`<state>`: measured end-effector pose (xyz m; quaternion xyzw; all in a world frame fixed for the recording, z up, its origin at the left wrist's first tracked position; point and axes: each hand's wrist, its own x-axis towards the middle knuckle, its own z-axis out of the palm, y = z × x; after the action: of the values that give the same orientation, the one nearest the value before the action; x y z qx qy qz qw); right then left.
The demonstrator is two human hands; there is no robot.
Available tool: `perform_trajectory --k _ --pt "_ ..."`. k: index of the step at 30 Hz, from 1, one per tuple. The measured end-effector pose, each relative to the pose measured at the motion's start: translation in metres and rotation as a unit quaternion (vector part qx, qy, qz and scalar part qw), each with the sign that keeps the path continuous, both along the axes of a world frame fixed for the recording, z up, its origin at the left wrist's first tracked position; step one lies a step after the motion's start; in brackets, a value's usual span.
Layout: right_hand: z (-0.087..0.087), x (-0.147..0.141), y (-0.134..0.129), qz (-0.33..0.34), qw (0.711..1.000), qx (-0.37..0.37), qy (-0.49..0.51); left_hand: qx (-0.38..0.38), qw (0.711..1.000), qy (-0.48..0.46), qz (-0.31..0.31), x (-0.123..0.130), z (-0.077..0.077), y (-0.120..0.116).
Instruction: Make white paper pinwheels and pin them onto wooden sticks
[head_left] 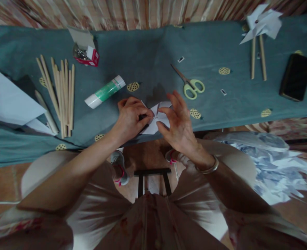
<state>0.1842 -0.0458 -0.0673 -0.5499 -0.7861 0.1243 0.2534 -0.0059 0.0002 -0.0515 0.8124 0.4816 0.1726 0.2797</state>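
With the left hand [132, 116], pinched the folded white paper [163, 118] between thumb and fingertips, and with the right hand [179, 126], fingers spread and thumb apart from forefinger, reached over its right part, contact there being unclear. Held the paper at the near edge of the worktop [153, 41], with the green-and-white tube [105, 92] beyond it to the left and the scissors [186, 81] beyond it to the right. Had wooden sticks [63, 93] and an open red box [87, 59] farther left, and paper pinwheels [265, 24] and a dark phone [296, 77] far right.
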Motion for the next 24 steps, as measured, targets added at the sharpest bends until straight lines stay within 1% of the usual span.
perform_trajectory --k 4,7,12,15,20,24 --pt "-0.0004 -0.0019 -0.0005 -0.014 1.0 0.017 0.008 -0.006 1.0 -0.003 0.01 0.0029 0.0026 -0.0002" --pt "-0.0006 -0.0024 -0.0003 -0.012 0.999 0.01 0.029 -0.01 1.0 -0.01 0.024 0.0045 0.0036 -0.0003" --pt "-0.0006 -0.0024 0.0002 -0.013 0.998 -0.004 0.056 -0.008 0.999 -0.016 0.043 0.0048 0.0015 0.0004" --pt "-0.0008 -0.0022 -0.0002 -0.01 0.998 -0.002 0.062 -0.012 0.998 -0.036 0.049 0.0044 -0.0003 0.0013" --pt "0.0022 -0.0013 -0.0008 -0.01 1.0 0.0 0.02 -0.018 0.996 -0.07 0.042 0.0039 -0.0015 0.0023" --pt "0.0044 -0.0016 -0.0011 -0.011 1.0 -0.005 -0.007 -0.022 0.997 -0.06 0.033 0.0034 -0.0009 0.0026"
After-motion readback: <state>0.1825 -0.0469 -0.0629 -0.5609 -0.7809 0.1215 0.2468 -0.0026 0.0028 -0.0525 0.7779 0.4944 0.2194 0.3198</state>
